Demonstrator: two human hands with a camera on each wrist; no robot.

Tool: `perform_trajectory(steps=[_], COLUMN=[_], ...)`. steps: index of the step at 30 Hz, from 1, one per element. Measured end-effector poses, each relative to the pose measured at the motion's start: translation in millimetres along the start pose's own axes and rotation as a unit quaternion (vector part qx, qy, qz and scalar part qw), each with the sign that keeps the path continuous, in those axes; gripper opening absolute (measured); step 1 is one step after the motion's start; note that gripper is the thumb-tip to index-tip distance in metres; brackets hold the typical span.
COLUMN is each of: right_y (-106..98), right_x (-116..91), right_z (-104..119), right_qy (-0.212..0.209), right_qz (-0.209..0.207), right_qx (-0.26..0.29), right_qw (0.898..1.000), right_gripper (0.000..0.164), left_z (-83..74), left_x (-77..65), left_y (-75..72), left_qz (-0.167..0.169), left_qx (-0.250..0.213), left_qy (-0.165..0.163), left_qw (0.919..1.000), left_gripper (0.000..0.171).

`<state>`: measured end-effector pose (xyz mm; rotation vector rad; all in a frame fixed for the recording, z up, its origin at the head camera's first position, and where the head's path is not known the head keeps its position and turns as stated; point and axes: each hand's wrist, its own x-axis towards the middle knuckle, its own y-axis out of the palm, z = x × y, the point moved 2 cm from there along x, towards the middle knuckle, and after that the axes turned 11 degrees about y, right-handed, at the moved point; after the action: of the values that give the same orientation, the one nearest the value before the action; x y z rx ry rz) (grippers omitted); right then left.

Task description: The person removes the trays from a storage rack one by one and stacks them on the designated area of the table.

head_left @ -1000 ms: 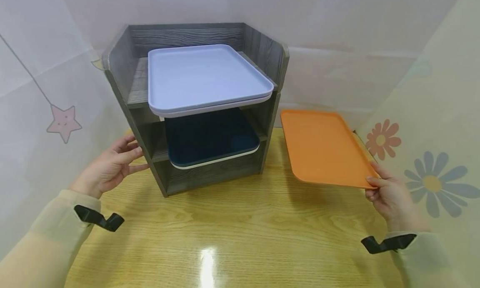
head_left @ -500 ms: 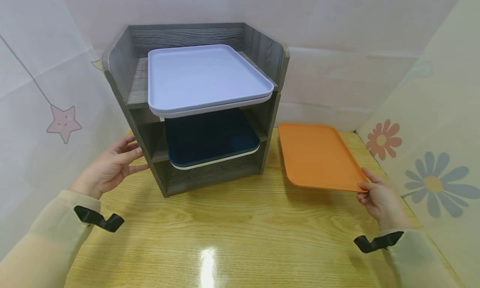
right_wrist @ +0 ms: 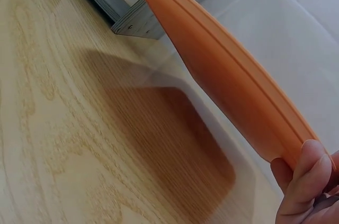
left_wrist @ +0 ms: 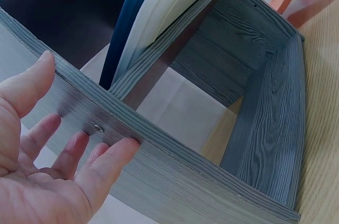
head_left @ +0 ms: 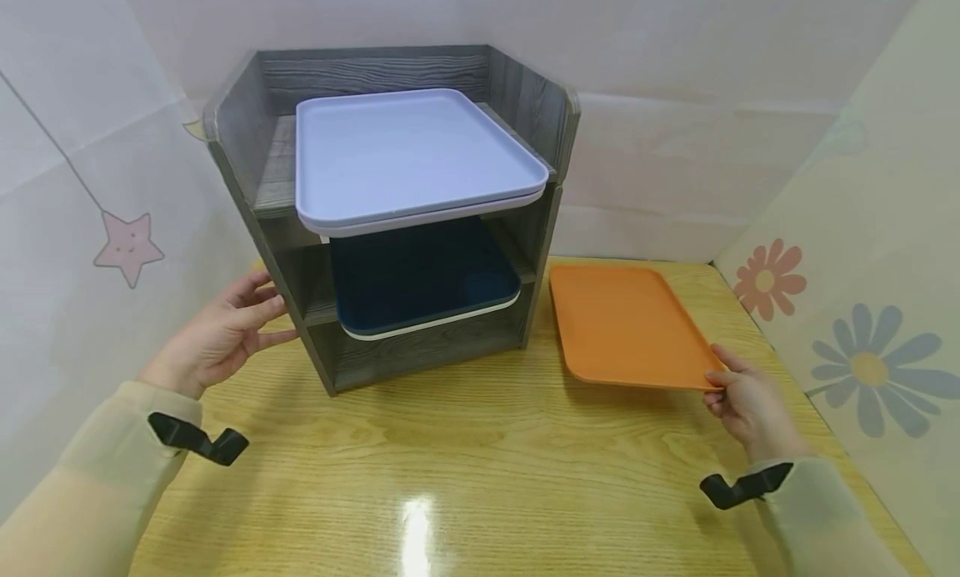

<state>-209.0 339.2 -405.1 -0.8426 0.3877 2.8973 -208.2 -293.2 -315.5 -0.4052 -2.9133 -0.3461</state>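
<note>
An orange tray [head_left: 633, 327] tilts over the wooden table at the right of the head view. My right hand [head_left: 753, 410] pinches its near right corner, and the right wrist view shows the tray's underside [right_wrist: 228, 86] raised above its own shadow. At the left, fingertips of my left hand [head_left: 225, 335] touch the outer side of a grey wooden shelf unit [head_left: 273, 252]. In the left wrist view this hand [left_wrist: 63, 155] has its fingers extended against the side panel, thumb near the front edge. Lavender trays [head_left: 416, 160] lie stacked on the unit's top.
On the middle shelf a dark blue tray [head_left: 420, 285] sits over a cream tray [left_wrist: 159, 17], both jutting out in front. The wooden table [head_left: 465, 452] runs forward from the unit. Cloth with printed flowers [head_left: 866, 368] hangs at the right, and more cloth stands behind and at the left.
My right hand has moved left and slightly toward me, bringing the orange tray lower and closer to the table. My left hand and the shelf unit have stayed in place.
</note>
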Motion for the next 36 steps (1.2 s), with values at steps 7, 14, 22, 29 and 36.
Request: perform_trajectory(steps=[7,14,22,29,36], right_y=[1.9,2.8,2.8,-0.9,-0.6], right_x=[1.7,3.5,7.2,12.4,15.6], right_z=[-1.7,-3.1,-6.4,-10.5,-15.6], right_qy=[0.012,0.012,0.021,0.026,0.019], right_qz=[-0.01,-0.016,-0.015,-0.003,0.006], right_qx=[-0.013,-0.02,-0.067,-0.1,-0.125], right_qw=[1.0,1.0,0.997,0.995,0.992], right_gripper=[0.072,0.071,0.069,0.07,0.07], left_z=[-0.4,-0.6,-0.1,-0.1,0.1], left_x=[0.0,-0.4,-0.4,-0.5,-0.3], left_y=[0.7,1.4,0.6,0.8,0.9], left_qz=[-0.001,0.009,0.01,0.014,0.013], left_qx=[0.008,-0.004,-0.003,-0.007,-0.005], left_qy=[0.001,0.006,0.007,0.011,0.01], left_qw=[1.0,0.9999,0.9999,0.9998,0.9999], left_gripper=[0.051,0.05,0.049,0.049,0.049])
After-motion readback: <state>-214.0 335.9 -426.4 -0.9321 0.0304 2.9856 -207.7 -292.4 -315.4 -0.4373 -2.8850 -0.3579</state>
